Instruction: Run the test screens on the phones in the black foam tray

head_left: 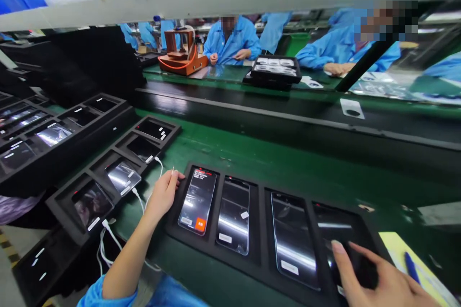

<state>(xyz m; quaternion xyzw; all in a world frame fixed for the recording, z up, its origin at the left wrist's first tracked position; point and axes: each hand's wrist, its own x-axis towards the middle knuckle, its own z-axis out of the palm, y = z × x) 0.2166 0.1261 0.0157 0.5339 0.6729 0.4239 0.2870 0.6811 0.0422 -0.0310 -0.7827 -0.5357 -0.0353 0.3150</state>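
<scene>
A black tray [257, 182] in front of me holds several phones in slots. The leftmost phone [198, 200] has its screen lit with an orange button; the others are dark. My left hand [163, 194] pinches a white cable plug [173, 171] just beside that phone's top left corner. My right hand [374, 276] lies flat with fingers spread over the rightmost slot of the tray, covering the phone there.
More black trays [118, 163] with phones and white cables [108, 235] stand at my left. A yellow sheet with a blue pen [410, 266] lies at the right. Across the green conveyor [288, 163] sit people in blue coats, a tray [275, 68] and an orange fixture [183, 55].
</scene>
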